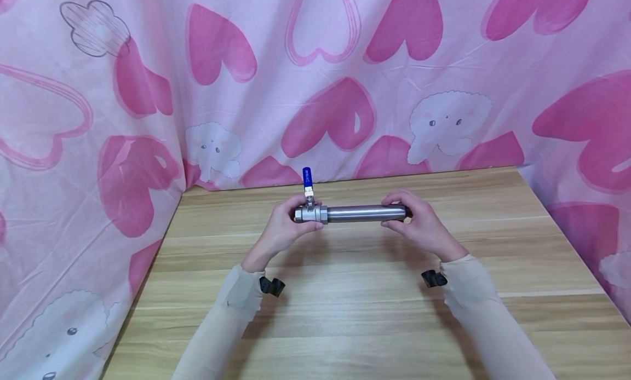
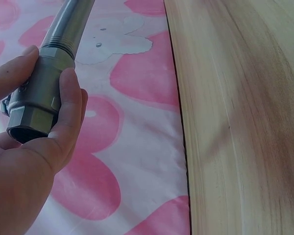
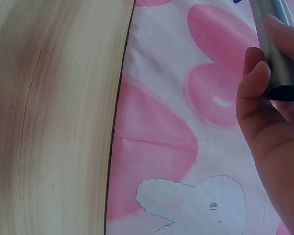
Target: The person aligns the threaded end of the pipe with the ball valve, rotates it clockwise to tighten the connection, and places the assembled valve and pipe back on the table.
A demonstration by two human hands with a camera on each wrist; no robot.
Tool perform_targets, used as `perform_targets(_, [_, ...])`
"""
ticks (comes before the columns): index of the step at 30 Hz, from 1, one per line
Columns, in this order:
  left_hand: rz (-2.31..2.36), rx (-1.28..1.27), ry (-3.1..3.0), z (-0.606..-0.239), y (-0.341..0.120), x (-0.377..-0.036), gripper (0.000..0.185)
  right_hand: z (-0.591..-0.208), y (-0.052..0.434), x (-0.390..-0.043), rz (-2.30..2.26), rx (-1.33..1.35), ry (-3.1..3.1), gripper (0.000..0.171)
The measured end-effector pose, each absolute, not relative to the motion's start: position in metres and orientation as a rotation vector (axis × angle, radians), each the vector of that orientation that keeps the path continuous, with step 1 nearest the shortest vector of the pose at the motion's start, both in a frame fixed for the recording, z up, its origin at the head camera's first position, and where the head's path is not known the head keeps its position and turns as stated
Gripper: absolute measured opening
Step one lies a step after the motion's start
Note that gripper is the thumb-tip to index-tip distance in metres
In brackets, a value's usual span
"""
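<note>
A metal ball valve (image 1: 311, 214) with a blue lever handle (image 1: 308, 178) is joined to a smooth steel pipe (image 1: 365, 213), and both are held level above the table. My left hand (image 1: 283, 226) grips the valve body, thumb on the near side and fingers around the far side. In the left wrist view, threads (image 2: 59, 45) show where the pipe enters the valve (image 2: 41, 88). My right hand (image 1: 419, 221) holds the pipe's other end between thumb and fingers. The pipe's open end (image 3: 285, 93) faces the right wrist camera.
The wood-grain table (image 1: 335, 325) lies beneath both hands. A pink curtain (image 1: 325, 111) printed with hearts and white animals hangs behind the table and along its sides. Each sleeved wrist carries a small black camera, one at the left (image 1: 272, 286) and one at the right (image 1: 434, 278).
</note>
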State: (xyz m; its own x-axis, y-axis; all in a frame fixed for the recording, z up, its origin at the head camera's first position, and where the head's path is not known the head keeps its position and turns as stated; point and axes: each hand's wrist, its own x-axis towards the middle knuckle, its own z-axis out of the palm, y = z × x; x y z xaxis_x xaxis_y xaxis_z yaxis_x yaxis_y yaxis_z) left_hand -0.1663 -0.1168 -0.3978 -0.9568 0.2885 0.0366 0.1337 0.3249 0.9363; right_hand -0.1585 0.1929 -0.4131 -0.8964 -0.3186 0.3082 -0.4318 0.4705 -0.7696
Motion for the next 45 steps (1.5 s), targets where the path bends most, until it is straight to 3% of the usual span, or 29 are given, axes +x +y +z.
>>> perform_targets(45, [1.728,0.408,2.458,-0.3992,-0.1134,-0.1673,0.048,-0.4156,0.1965,-0.1579,1.495,0.596,-2.654,0.027])
